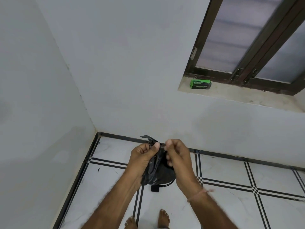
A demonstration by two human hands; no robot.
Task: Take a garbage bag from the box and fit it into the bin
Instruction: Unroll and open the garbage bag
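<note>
— Low in the middle of the view, what are the hands doing?
— Both forearms reach forward and angle inward until the hands nearly meet. The left hand (143,156) is clamped on a crumpled black garbage bag (155,169), thumb pressed on top near its torn-looking upper edge, fingers curled beneath. The right hand (177,158) sits just beside it, thumb and fingertips pinched together on the same bag's upper part, wrist bent down; a thin thread band (198,194) circles that wrist.
— Where is the bag hanging?
— It dangles between the two palms, bunched, above the white tiled floor (231,204).
— And the bin?
— A dark round shape (168,176) shows right behind the bag, mostly hidden; I cannot tell for sure that it is the bin.
— The box?
— A green box (200,84) lies on the window ledge (239,95), well apart from the hands, up to the right. Two bare feet (163,218) show at the bottom edge.
</note>
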